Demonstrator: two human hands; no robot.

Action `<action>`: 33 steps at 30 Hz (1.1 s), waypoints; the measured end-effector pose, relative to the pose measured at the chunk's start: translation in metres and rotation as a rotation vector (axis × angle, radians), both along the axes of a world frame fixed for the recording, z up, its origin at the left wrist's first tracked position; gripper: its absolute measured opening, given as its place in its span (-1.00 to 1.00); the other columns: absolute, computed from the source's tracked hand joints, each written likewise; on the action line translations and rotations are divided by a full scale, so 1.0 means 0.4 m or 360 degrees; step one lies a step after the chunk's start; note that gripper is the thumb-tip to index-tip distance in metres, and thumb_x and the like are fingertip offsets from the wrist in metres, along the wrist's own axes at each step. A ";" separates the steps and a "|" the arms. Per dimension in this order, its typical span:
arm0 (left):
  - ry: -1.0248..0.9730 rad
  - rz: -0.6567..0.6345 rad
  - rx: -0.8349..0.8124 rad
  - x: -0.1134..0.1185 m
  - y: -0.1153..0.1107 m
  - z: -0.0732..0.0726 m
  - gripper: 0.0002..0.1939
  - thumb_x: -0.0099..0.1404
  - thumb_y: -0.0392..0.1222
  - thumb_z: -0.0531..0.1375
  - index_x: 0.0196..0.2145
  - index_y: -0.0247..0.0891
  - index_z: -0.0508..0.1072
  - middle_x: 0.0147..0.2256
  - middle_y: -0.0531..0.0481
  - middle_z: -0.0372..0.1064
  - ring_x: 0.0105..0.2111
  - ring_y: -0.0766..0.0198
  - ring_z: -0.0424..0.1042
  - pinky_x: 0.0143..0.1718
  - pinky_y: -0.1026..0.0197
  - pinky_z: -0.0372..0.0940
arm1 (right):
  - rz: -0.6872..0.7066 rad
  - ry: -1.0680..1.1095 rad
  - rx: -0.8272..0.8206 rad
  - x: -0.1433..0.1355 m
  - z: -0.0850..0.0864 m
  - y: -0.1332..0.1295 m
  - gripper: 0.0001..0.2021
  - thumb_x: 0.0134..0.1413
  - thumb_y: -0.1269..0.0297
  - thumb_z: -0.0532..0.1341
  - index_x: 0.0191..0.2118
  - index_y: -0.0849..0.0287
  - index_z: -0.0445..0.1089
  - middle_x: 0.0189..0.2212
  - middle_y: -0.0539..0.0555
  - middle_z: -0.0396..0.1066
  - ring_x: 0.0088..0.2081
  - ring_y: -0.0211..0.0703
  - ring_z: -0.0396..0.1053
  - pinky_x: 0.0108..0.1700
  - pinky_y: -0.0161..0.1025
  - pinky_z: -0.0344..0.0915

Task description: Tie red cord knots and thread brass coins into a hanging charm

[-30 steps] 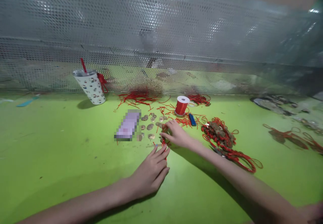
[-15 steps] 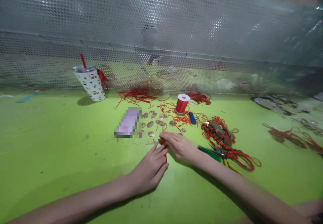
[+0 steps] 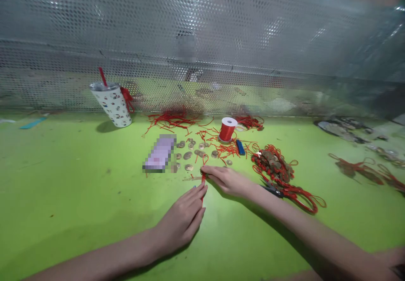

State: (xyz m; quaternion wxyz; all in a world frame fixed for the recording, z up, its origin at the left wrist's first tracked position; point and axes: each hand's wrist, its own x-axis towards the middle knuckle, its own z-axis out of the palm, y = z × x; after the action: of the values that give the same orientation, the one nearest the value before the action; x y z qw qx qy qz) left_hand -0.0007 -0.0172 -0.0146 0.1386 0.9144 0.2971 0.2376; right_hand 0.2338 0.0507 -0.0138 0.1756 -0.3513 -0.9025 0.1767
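Note:
My left hand (image 3: 182,213) is closed with its fingertips on a red cord (image 3: 203,179) in front of me, just above the green table. Further up the same cord, my right hand (image 3: 232,181) pinches it beside a small dark round piece, partly covered by the fingertips. A thin red loop (image 3: 205,159) sticks out beyond the right fingertips. Several loose brass-coloured coins (image 3: 188,167) lie just past my hands. Red cord strung with coins (image 3: 274,165) is heaped to the right, and scissors with red handles (image 3: 305,201) lie near my right forearm.
A red thread spool (image 3: 228,130) stands behind the coins, with a blue lighter (image 3: 240,147) and red cord scraps (image 3: 228,149) around it. A blurred purple rectangular object (image 3: 160,152) lies left. A tumbler with a straw (image 3: 112,106) stands before the perforated metal screen (image 3: 142,53).
My left hand has slid toward me and slightly left, so more red cord shows between the hands. My right forearm now covers the green and yellow tool handles.

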 end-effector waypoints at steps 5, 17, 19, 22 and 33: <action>0.0023 -0.0172 -0.0152 0.000 0.015 0.049 -0.71 0.48 -0.24 0.02 -0.06 -0.34 0.51 0.06 -0.25 0.51 0.15 0.00 0.43 0.19 -0.10 0.35 | -0.0011 0.0047 0.0005 -0.003 0.001 -0.007 -0.64 0.42 0.30 0.02 0.25 0.15 0.26 0.12 0.21 0.47 0.05 -0.04 0.50 0.10 -0.07 0.41; -0.0330 0.0170 -0.0151 -0.018 0.119 0.015 -0.83 0.42 -0.30 0.09 -0.21 -0.25 0.50 -0.14 -0.12 0.56 -0.08 0.10 0.50 0.05 -0.07 0.38 | -0.0487 0.0254 0.0141 -0.026 0.012 -0.028 -0.86 0.35 0.23 0.13 -0.14 0.18 0.34 -0.12 0.24 0.38 -0.05 0.06 0.36 0.01 0.04 0.38; -0.0265 0.0169 -0.0095 -0.011 0.124 0.007 -0.84 0.41 -0.31 0.09 -0.22 -0.25 0.49 -0.13 -0.13 0.55 -0.04 0.08 0.48 0.08 -0.10 0.35 | -0.0554 0.0157 0.0117 -0.041 0.004 -0.036 -0.86 0.32 0.22 0.16 -0.21 0.18 0.32 -0.20 0.21 0.35 -0.13 0.05 0.33 -0.05 0.03 0.37; -0.0171 0.0133 -0.0069 0.000 0.123 0.004 -0.84 0.42 -0.31 0.08 -0.21 -0.26 0.47 -0.10 -0.16 0.53 -0.02 0.06 0.46 0.10 -0.11 0.33 | -0.0556 0.0084 0.0123 -0.060 -0.012 -0.039 -0.90 0.30 0.27 0.16 -0.23 0.17 0.30 -0.22 0.19 0.35 -0.15 0.05 0.30 -0.07 0.01 0.35; -0.0363 0.0130 0.0014 -0.006 0.138 0.063 -0.74 0.42 -0.28 0.12 0.05 -0.27 0.39 -0.04 -0.20 0.48 0.03 0.02 0.43 0.07 -0.10 0.36 | -0.0229 0.0183 0.0033 -0.025 0.040 -0.025 -0.90 0.37 0.34 0.08 -0.16 0.15 0.34 -0.21 0.17 0.45 -0.18 -0.05 0.39 -0.10 -0.06 0.37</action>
State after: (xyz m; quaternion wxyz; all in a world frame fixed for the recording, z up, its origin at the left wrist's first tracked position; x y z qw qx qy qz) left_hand -0.0033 0.0382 0.0106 0.1576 0.8691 0.3154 0.3469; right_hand 0.2240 0.0407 0.0021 0.2431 -0.4026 -0.8652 0.1742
